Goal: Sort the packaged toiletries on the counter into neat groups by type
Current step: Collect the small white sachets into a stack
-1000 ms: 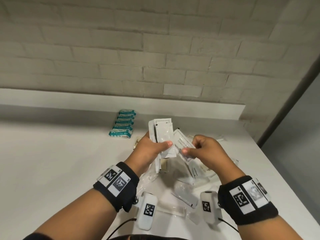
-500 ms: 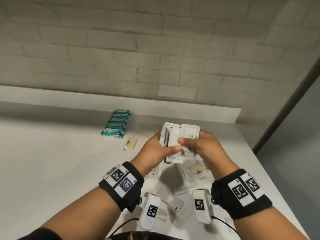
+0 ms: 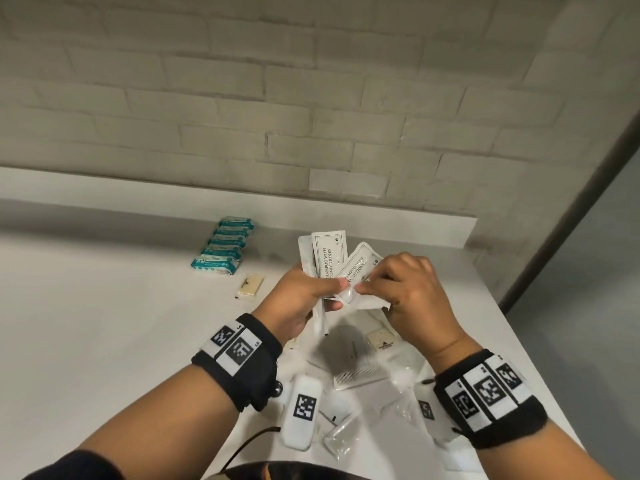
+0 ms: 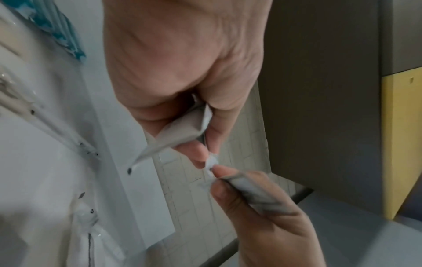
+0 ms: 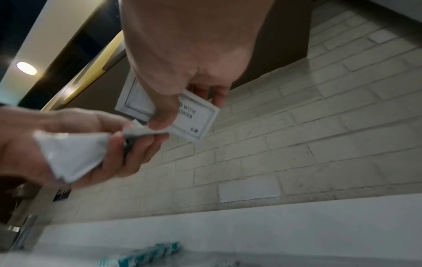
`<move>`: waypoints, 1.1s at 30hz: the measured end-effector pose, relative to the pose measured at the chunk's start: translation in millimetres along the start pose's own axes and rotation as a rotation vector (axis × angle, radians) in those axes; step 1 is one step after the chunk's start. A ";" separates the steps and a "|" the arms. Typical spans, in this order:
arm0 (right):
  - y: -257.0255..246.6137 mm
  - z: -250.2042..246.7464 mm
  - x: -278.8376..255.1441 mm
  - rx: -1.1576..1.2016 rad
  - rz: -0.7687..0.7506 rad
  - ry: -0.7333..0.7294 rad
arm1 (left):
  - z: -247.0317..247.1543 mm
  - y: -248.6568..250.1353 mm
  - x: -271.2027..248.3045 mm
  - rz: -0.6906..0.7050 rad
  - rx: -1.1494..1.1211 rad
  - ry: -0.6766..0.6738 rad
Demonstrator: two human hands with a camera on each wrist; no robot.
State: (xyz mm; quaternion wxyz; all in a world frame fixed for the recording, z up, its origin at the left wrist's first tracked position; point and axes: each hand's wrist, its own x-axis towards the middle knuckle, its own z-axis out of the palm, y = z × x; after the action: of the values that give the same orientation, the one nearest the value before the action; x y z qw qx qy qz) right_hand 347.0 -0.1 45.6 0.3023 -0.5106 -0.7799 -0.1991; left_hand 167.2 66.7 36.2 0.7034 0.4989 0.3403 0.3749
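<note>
Above the white counter [image 3: 104, 341] my left hand [image 3: 304, 296] grips a small stack of white shampoo sachets [image 3: 327, 252], thumb on top. My right hand [image 3: 401, 289] pinches another white sachet [image 3: 362, 265] printed "shampoo with conditioner" and holds it slanted against that stack. In the right wrist view the printed sachet [image 5: 194, 119] sits under my right thumb, beside the left hand's folded stack [image 5: 73, 153]. In the left wrist view the stack [image 4: 182, 130] shows edge-on. A neat row of teal-and-white packets [image 3: 225, 247] lies at the back left.
A beige sachet [image 3: 250, 285] lies alone near the teal row. Below my hands lies a loose heap: a packaged white comb [image 3: 360, 374], a cream soap packet [image 3: 381, 341] and clear plastic wrappers [image 3: 341, 438]. The counter ends at a brick wall behind and at an edge on the right.
The right hand's sachet was pressed onto the left hand's stack, and now sits slanted against its right side. Both hands stay raised over the heap.
</note>
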 end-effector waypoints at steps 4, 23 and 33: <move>10.6 -8.4 7.0 0.295 0.327 -0.116 | -6.0 -4.4 2.7 0.033 0.154 0.075; -9.0 7.6 32.3 0.885 0.781 -0.629 | -27.6 1.1 8.6 0.072 0.160 0.038; 0.6 -17.5 34.2 1.119 0.959 -0.107 | -31.8 -3.3 9.8 -0.015 0.475 -0.054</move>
State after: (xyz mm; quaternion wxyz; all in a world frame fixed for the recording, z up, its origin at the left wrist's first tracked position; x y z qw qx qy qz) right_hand 342.2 12.4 81.5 0.5327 -0.5739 -0.4696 0.4078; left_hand 145.4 88.7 23.4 0.5779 0.6576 0.4039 0.2656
